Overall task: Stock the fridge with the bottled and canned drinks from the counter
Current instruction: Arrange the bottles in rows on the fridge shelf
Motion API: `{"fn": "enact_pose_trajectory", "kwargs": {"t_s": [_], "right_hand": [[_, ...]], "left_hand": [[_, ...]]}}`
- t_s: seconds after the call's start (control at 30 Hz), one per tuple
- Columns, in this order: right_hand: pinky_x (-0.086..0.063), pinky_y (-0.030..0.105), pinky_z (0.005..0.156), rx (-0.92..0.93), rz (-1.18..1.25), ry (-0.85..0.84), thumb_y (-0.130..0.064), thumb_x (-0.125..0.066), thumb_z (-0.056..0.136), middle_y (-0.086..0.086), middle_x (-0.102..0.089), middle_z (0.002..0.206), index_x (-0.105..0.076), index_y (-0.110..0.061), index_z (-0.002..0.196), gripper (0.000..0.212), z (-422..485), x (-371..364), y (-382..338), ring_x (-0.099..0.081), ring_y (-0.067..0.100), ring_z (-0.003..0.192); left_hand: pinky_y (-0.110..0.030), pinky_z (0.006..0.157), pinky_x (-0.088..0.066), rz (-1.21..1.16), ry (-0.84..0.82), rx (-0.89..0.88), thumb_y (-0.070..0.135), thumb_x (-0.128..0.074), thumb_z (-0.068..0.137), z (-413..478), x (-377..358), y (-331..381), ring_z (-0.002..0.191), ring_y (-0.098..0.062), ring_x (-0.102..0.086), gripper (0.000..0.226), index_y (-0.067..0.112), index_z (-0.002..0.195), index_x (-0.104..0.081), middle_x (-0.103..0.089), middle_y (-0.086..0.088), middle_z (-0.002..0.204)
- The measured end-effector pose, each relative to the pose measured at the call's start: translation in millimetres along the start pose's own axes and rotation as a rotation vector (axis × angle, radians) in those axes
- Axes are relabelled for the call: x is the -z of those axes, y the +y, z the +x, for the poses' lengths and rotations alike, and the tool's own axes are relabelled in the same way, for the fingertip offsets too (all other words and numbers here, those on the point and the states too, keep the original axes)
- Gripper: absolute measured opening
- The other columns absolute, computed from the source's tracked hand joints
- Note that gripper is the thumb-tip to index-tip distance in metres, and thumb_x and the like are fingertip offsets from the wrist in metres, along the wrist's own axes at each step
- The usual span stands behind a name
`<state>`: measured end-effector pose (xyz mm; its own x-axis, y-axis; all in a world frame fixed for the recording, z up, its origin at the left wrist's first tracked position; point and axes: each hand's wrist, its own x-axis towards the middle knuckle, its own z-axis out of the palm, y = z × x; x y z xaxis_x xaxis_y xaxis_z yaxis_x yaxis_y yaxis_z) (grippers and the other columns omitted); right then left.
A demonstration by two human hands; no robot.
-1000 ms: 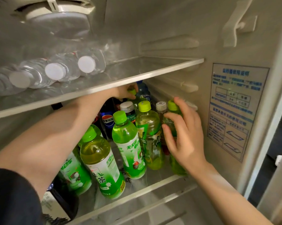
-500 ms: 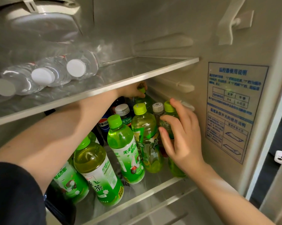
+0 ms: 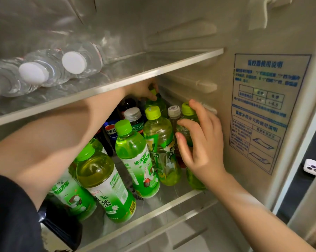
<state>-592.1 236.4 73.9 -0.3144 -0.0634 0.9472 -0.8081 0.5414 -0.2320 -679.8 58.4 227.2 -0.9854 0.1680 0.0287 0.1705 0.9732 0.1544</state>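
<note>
Bottles are being packed onto the lower shelf (image 3: 153, 213) of the fridge, in the middle of the frame. The left grip (image 3: 142, 90) reaches far back and pinches the top of a back bottle (image 3: 158, 103), while the right grip (image 3: 199, 142) curls half closed round a side bottle (image 3: 187, 109) by the right wall. Next, I think both bottles must be stood straight and let go gently, so the others do not tip.
</note>
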Motion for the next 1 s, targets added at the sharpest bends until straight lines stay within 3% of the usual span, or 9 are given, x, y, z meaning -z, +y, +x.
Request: {"fn": "enact_pose_trajectory", "kwargs": {"t_s": [0.17, 0.33, 0.53, 0.57, 0.67, 0.73, 0.83, 1.0], "right_hand": [[-0.029, 0.03, 0.103, 0.0, -0.005, 0.01, -0.022, -0.054, 0.091, 0.013, -0.043, 0.14, -0.06, -0.008, 0.105, 0.021, -0.5, 0.0, -0.9, -0.046, 0.033, 0.118], [-0.028, 0.029, 0.103, -0.005, -0.009, 0.01, -0.023, -0.052, 0.092, 0.013, -0.044, 0.14, -0.058, -0.01, 0.106, 0.02, -1.8, 0.7, -0.8, -0.045, 0.032, 0.119], [-0.027, 0.027, 0.102, -0.014, -0.008, 0.02, -0.022, -0.052, 0.091, 0.013, -0.044, 0.14, -0.058, -0.01, 0.106, 0.02, -1.4, -0.8, -1.7, -0.045, 0.031, 0.119], [-0.027, 0.027, 0.102, -0.016, -0.007, 0.018, -0.022, -0.052, 0.091, 0.012, -0.043, 0.14, -0.058, -0.01, 0.106, 0.02, -1.7, -0.5, -1.7, -0.044, 0.03, 0.119], [-0.025, 0.025, 0.103, -0.017, -0.004, 0.015, -0.022, -0.052, 0.091, 0.011, -0.043, 0.14, -0.059, -0.01, 0.106, 0.02, -2.0, 0.3, -1.5, -0.044, 0.03, 0.118], [-0.025, 0.025, 0.103, -0.018, 0.003, 0.012, -0.021, -0.052, 0.09, 0.012, -0.043, 0.14, -0.059, -0.009, 0.105, 0.02, -1.2, 0.9, -1.3, -0.045, 0.03, 0.117], [-0.025, 0.025, 0.103, -0.038, 0.009, 0.008, -0.021, -0.053, 0.089, 0.012, -0.045, 0.139, -0.061, -0.009, 0.103, 0.02, -1.5, 1.7, -1.8, -0.046, 0.031, 0.116], [-0.023, 0.023, 0.105, -0.055, 0.018, 0.018, -0.019, -0.053, 0.088, 0.014, -0.047, 0.137, -0.062, -0.008, 0.1, 0.019, -0.4, 1.1, -2.7, -0.048, 0.032, 0.116]], "left_hand": [[-0.009, 0.044, -0.034, 0.087, 0.034, -0.033, 0.008, -0.065, 0.086, -4.7, -1.7, 4.7, 0.06, -0.011, -0.041, 0.026, 0.0, 0.109, -0.058, -0.046, -0.004, 0.076], [-0.027, 0.069, -0.033, 0.24, 0.036, -0.072, 0.013, -0.06, 0.089, -13.2, -2.4, 4.6, 0.092, -0.019, -0.046, 0.034, 0.003, 0.121, -0.057, -0.057, -0.018, 0.118], [-0.028, 0.1, -0.034, 0.203, 0.046, -0.055, -0.003, -0.05, 0.09, -33.6, 1.1, 9.6, 0.119, -0.023, -0.046, 0.045, -0.001, 0.134, -0.045, -0.049, -0.012, 0.132], [-0.025, 0.099, -0.033, 0.164, 0.064, -0.03, -0.005, -0.045, 0.092, -40.1, 1.9, 10.9, 0.113, -0.019, -0.045, 0.044, -0.003, 0.135, -0.042, -0.048, -0.009, 0.125], [-0.012, 0.076, -0.037, 0.069, 0.115, -0.025, -0.003, -0.045, 0.094, -67.0, 7.2, 13.2, 0.096, -0.017, -0.048, 0.04, -0.003, 0.134, -0.043, -0.048, -0.002, 0.104], [-0.017, 0.083, -0.036, 0.118, 0.081, 0.006, 0.013, -0.049, 0.096, -87.2, 10.3, 13.8, 0.11, -0.024, -0.052, 0.043, 0.008, 0.138, -0.043, -0.056, -0.005, 0.117], [-0.018, 0.09, -0.031, 0.164, 0.024, 0.107, 0.038, -0.043, 0.098, -110.3, 8.4, 8.7, 0.125, -0.021, -0.046, 0.047, 0.023, 0.142, -0.04, -0.047, -0.002, 0.142], [-0.026, 0.095, -0.04, 0.154, 0.017, 0.171, 0.046, -0.04, 0.096, -123.6, 3.1, 5.2, 0.122, -0.017, -0.049, 0.045, 0.026, 0.135, -0.048, -0.051, 0.003, 0.138]]}}
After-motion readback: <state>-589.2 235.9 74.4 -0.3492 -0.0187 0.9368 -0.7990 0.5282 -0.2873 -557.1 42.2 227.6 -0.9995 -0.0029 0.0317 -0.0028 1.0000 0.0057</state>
